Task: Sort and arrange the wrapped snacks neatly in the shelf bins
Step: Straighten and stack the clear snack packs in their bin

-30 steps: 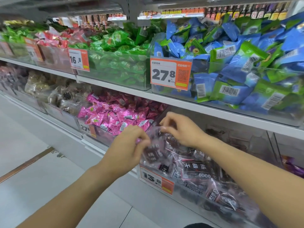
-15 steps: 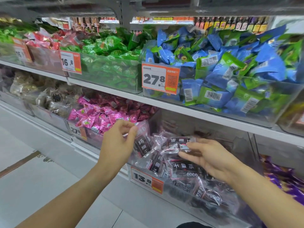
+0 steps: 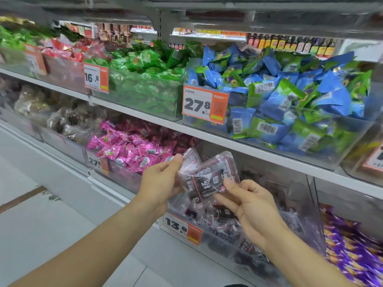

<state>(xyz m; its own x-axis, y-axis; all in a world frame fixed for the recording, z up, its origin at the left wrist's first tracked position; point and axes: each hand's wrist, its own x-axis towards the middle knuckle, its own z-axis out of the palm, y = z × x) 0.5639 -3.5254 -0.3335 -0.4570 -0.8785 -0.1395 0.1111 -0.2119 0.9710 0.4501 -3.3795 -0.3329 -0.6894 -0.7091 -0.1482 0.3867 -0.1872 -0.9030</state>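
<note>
Holding: my left hand (image 3: 159, 181) and right hand (image 3: 248, 204) each pinch dark packets (image 3: 211, 179) above the bin (image 3: 306, 206).
Around: pink sweets (image 3: 132, 143) left, price tag (image 3: 182, 227) below.
Unclear: bin contents blurred.

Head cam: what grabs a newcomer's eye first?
At centre, the left hand and right hand hold up clear packets with dark labels above the lower bin with the 13.8 price tag. Upper right, a bin of blue and green packets carries a 27.8 tag.
</note>
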